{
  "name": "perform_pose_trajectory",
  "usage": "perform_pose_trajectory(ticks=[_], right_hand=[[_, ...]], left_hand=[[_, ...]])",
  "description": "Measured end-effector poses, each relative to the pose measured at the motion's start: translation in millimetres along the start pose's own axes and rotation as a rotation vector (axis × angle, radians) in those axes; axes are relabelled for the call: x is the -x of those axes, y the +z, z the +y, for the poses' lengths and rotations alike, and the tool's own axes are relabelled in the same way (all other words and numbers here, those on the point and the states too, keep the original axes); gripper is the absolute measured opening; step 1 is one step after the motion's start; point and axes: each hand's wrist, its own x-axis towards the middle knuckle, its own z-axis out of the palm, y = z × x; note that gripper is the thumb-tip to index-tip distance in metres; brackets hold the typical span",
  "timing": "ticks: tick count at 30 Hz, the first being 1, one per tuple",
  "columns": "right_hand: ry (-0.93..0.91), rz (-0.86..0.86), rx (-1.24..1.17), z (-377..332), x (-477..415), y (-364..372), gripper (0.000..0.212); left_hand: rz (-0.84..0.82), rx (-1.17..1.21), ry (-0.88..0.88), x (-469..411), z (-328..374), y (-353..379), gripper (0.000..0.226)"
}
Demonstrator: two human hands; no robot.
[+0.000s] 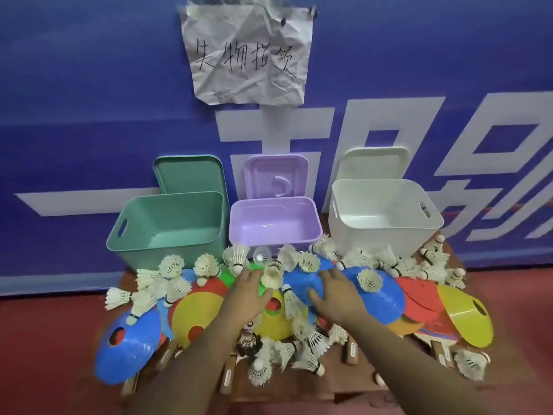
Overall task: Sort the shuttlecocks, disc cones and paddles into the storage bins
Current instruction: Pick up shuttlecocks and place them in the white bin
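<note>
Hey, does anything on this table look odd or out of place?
Yes: one dark shuttlecock sits among the white shuttlecocks, at the front middle of the pile. The paper sign on the wall is also badly crumpled.

The purple bin (273,232) is sitting in the middle, with a purple lid (275,175) standing behind it. Left of it a green bin (167,232) is showing, with a green lid (188,173). Right of it a white bin (383,217) is sitting with a white lid (374,164). Behind the purple bin a blue wall (89,85) is showing big white letters, and a white paper (248,52) is carrying black writing.

In front of the purple bin, white shuttlecocks (172,266) are lying over a blue disc cone (128,345), a yellow disc cone (466,316), a red disc cone (422,304) and a green disc cone (226,276). One dark shuttlecock (248,344) is hiding among them. Brown paddle handles (350,353) are poking out. The table (344,381) is looking brown and the floor (45,339) is looking red.
</note>
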Motion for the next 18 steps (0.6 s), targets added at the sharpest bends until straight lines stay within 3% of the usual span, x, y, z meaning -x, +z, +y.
perform_pose_trajectory(ticks=[4, 9, 15, 18], right_hand=[[0.003, 0.026, -0.022, 7, -29, 7, 0.042], [-0.012, 0.012, 0.005, 16, -69, 33, 0.034], [-0.045, 0.026, 0.13, 25, -103, 58, 0.024], [-0.108, 0.096, 0.176, 32, -110, 62, 0.009]], left_hand=[[0.004, 0.042, -0.064, -36, 3, 14, 0.051], [-0.003, -0.087, -0.087, -63, -8, 34, 0.024], [0.152, -0.008, -0.133, -59, -10, 36, 0.013], [0.249, 0.073, -0.181, -46, -7, 31, 0.007]])
